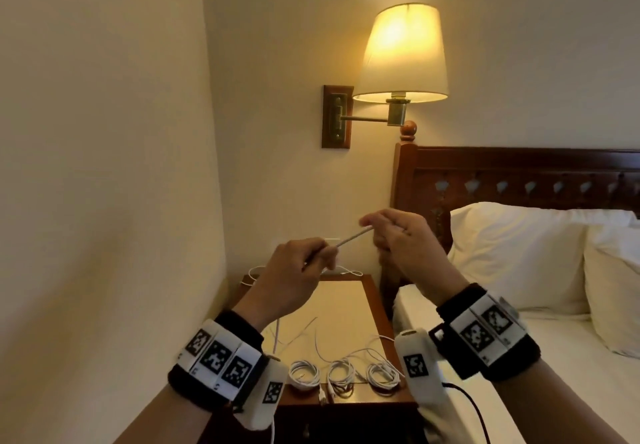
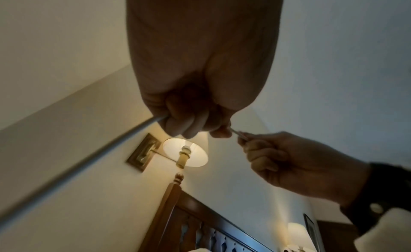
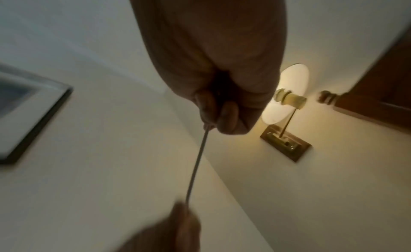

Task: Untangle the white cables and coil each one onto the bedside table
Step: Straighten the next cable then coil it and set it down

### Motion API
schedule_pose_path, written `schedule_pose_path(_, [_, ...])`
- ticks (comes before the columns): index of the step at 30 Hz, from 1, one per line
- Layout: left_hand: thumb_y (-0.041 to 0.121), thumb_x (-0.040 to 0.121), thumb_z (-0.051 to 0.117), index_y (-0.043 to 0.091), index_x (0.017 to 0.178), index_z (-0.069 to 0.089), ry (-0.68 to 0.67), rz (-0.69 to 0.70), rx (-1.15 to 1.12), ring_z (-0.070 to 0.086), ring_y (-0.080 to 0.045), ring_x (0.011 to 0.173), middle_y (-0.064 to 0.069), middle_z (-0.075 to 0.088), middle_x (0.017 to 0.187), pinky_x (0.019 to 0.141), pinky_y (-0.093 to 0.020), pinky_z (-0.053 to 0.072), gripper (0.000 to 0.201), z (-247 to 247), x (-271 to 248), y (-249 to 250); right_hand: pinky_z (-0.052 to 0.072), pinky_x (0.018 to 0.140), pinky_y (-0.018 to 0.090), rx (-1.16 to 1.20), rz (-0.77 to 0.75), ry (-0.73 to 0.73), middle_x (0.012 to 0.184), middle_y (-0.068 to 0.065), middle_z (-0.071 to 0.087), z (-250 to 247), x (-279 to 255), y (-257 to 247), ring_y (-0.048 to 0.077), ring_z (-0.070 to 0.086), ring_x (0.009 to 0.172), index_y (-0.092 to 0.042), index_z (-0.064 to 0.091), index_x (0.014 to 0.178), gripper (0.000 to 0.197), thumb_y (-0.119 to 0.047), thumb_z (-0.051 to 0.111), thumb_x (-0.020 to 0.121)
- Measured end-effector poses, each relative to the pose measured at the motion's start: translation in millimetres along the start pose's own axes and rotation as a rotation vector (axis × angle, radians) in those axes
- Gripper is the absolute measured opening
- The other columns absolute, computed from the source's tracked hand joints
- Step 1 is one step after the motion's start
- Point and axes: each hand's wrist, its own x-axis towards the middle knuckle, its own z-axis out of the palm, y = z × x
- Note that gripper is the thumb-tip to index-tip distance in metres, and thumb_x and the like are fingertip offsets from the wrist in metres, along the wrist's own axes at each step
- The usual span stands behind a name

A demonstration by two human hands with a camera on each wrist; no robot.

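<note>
Both hands are raised over the bedside table (image 1: 343, 305) with a short stretch of white cable (image 1: 353, 237) taut between them. My left hand (image 1: 327, 253) pinches it in curled fingers, and the rest of the cable (image 2: 100, 153) runs down from that fist. My right hand (image 1: 372, 232) pinches the other end between thumb and fingertips; the right wrist view shows the cable (image 3: 198, 164) leaving that pinch. Three white coils (image 1: 304, 372) (image 1: 341, 372) (image 1: 382, 374) lie in a row along the table's front edge. Loose white cable (image 1: 311, 336) trails across the tabletop behind them.
A lit wall lamp (image 1: 401, 56) hangs above the table on a swing arm. The wooden headboard (image 1: 519, 180), white pillows (image 1: 519, 260) and bed stand close on the right. A wall closes off the left side. More thin cable (image 1: 346, 272) lies at the table's back edge.
</note>
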Motion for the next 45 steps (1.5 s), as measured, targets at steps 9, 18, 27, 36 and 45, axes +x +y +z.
schedule_pose_path(9, [0.025,0.104,0.039,0.017,0.073,0.047,0.229,-0.082,-0.389,0.027,-0.011,0.042,0.01,0.031,0.049,0.042,-0.025,0.025,0.033,2.8,20.8,19.7,0.054,0.085,0.038,0.327,0.265,-0.307,0.094,0.011,0.066,53.2,-22.5,32.2,0.028,0.065,0.088,-0.011,0.065,0.111,0.044,-0.049,0.053,0.092])
schedule_pose_path(18, [0.024,0.098,0.043,0.026,0.062,0.048,0.611,-0.241,-0.17,0.036,-0.019,0.051,0.007,0.039,0.051,0.05,-0.035,0.031,0.037,-50.0,37.3,-54.2,0.016,0.039,0.019,0.08,0.382,-0.353,0.055,-0.009,0.032,41.9,-52.1,19.2,0.006,0.022,0.045,-0.017,0.054,0.08,0.036,-0.039,0.037,0.104])
schedule_pose_path(27, [0.039,0.102,0.038,0.002,0.102,0.061,0.098,-0.632,0.534,0.059,-0.034,0.099,-0.018,0.063,0.104,0.089,-0.041,0.044,0.043,-64.9,16.8,-57.5,0.016,0.046,0.03,-0.153,0.28,-0.293,0.051,-0.005,0.033,20.7,-35.5,0.3,0.009,0.027,0.041,-0.015,0.052,0.068,0.041,-0.031,0.04,0.103])
schedule_pose_path(36, [0.007,0.1,0.047,0.013,0.107,0.063,0.274,0.091,0.184,0.055,0.004,0.072,0.007,0.064,0.089,0.069,-0.003,0.039,0.019,5.2,-15.9,12.4,0.028,0.044,0.022,-0.29,0.189,-0.25,0.052,-0.006,0.039,50.9,18.2,-18.4,0.008,0.033,0.044,-0.014,0.056,0.071,0.036,-0.03,0.043,0.102])
schedule_pose_path(45, [0.0,0.098,0.042,0.014,0.083,0.054,0.492,-0.433,0.336,0.051,-0.017,0.074,-0.005,0.064,0.089,0.06,-0.018,0.033,0.025,-82.3,-28.2,-75.4,0.022,0.036,0.016,-0.195,0.317,-0.234,0.053,-0.004,0.032,-29.2,-8.2,30.3,0.007,0.024,0.041,-0.019,0.047,0.063,0.044,-0.033,0.038,0.104])
